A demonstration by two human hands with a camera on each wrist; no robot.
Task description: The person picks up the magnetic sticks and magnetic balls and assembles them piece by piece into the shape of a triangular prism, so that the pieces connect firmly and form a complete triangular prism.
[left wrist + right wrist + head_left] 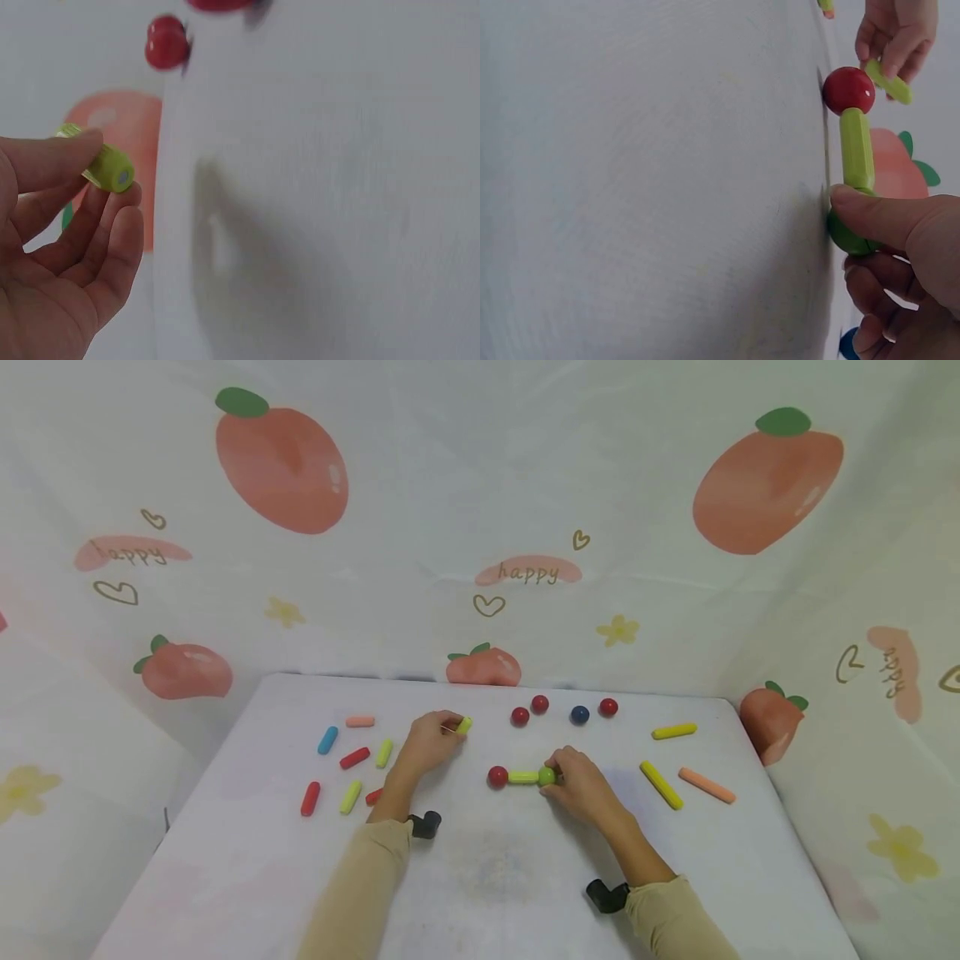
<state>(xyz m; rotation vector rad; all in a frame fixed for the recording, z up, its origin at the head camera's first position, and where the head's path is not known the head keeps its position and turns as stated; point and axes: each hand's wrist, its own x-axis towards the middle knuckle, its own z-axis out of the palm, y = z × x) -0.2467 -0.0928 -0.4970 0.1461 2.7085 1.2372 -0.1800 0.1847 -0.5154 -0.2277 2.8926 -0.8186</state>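
Observation:
My left hand (433, 742) pinches a short yellow-green stick (111, 166) above the table, with a grey spot showing on the stick's end in the left wrist view. Farther right and nearer to me, my right hand (583, 785) holds a green ball (547, 776) between thumb and fingers. That ball is in line with another yellow-green stick (856, 150), whose far end meets a red ball (497, 777). Together they form a row lying across the table. In the right wrist view, thumb and fingers cover part of the green ball.
Short sticks in red (355, 758), blue (327, 740), orange (361, 722) and yellow-green (350, 797) lie at left. Several balls, red (608, 707) and dark blue (580, 715), sit at the back. Longer yellow (662, 785) and orange (707, 785) sticks lie at right on the white table (225, 877).

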